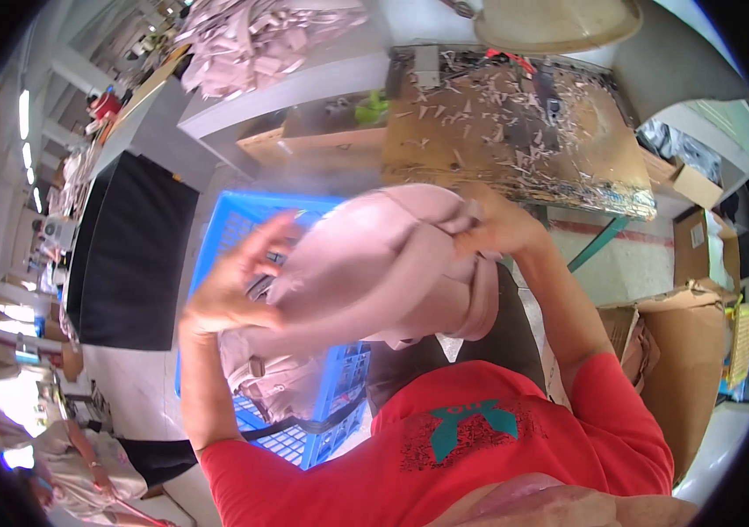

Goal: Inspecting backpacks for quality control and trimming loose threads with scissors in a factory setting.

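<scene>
A pale pink, soft leather-like bag (383, 263) hangs in front of my chest, above a blue plastic crate (256, 200). My right hand (499, 221) grips its upper right part, with the fingertips partly hidden in the folds. At the bag's left side, my left hand (247, 277) is open, its fingers spread and its thumb close to the bag. Motion blurs that hand, so I cannot tell whether it touches the bag. Lower down in the crate lies another pink bag (278, 386) with straps and metal fittings.
Beyond the bag stands a worn worktable (445, 149) strewn with pink scraps. Many pink pieces (260, 44) are heaped on a pale table to its left. A black-covered box (133, 255) is left of the crate, and an open cardboard box (677, 369) is at my right. Another person (85, 457) is at lower left.
</scene>
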{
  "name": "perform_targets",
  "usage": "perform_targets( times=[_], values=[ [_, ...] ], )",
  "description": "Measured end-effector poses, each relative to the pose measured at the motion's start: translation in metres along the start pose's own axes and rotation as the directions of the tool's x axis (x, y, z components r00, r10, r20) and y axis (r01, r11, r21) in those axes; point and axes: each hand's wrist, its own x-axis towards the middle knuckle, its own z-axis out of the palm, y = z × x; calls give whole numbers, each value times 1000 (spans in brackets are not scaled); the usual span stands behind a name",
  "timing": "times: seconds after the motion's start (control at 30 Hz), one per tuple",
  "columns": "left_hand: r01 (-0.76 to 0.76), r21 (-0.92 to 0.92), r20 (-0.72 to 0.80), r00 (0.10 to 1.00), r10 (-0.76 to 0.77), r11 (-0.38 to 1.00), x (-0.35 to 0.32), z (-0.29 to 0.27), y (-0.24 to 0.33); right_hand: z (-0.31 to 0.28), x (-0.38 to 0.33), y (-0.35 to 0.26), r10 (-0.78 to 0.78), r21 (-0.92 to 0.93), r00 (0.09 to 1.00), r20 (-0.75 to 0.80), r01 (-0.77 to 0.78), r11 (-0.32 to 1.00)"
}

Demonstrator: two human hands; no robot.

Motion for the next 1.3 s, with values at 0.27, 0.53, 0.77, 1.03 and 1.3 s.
perform_targets(
  times=[0.27,0.53,0.77,1.03,1.3],
  values=[
    [325,-183,-572,733,-369,928,-55,19,-30,63,94,14,-412,-841,867,-280,-15,540],
    [-128,-458,-806,476,-351,880,-1,18,-79,189,22,-21,-6,-690,978,-207,-142,709],
    [-194,-475,-730,632,-262,858,10,38,-48,114,15,18,-152,-648,927,-343,-117,753],
    [-188,-18,-517,842,152,982,10,-47,-83,42,-24,-12,293,276,956,4,-283,919],
    [2,-186,-526,845,-101,983,66,-23,-83,36,-56,2,344,406,774,-532,-123,905]
  ],
)
